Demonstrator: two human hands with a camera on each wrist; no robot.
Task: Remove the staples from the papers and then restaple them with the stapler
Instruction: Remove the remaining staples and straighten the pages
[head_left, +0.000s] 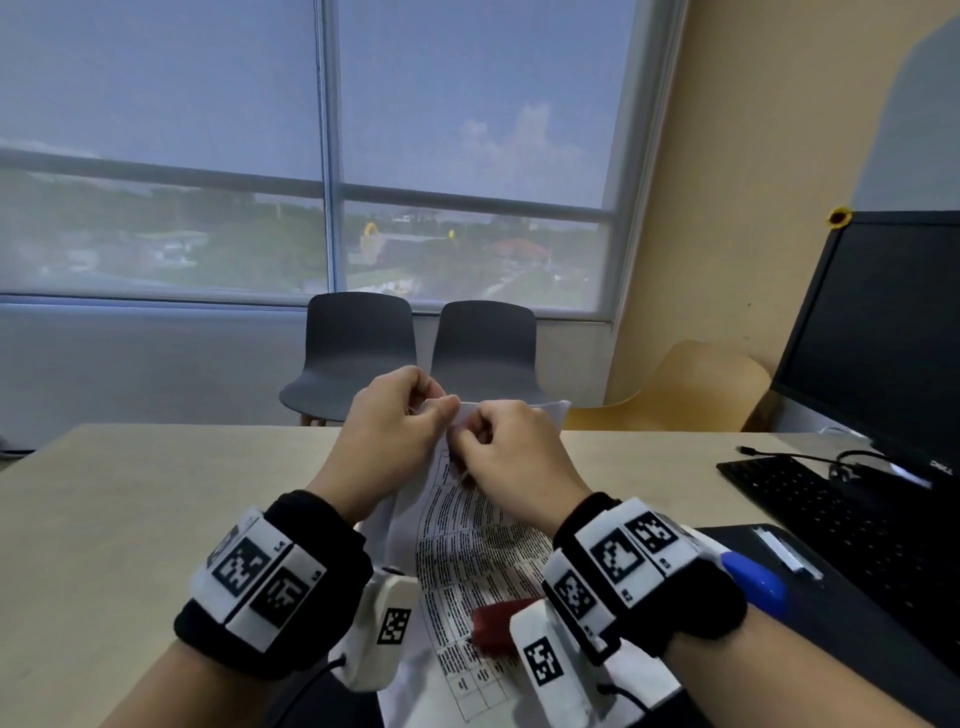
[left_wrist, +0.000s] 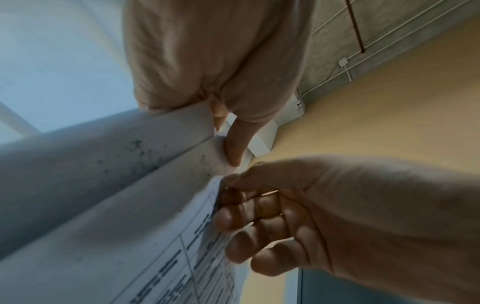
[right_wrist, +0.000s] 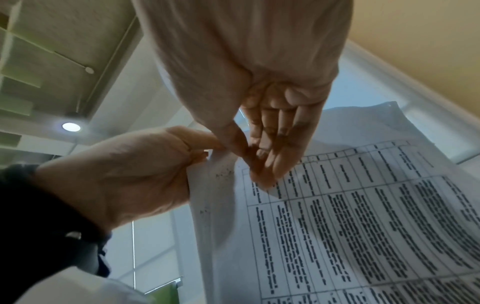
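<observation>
Both hands meet at the raised top corner of the printed papers (head_left: 467, 525): left hand (head_left: 387, 436) pinches that corner, right hand (head_left: 511, 457) nips beside it with curled fingers, the sheets trailing back toward the person.

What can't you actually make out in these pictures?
- Staple: head view, fingers of the left hand and right hand cover the corner of the papers.
- Printed text: all views, too blurred.
- Red object: head view, mostly behind the right wrist camera.
</observation>
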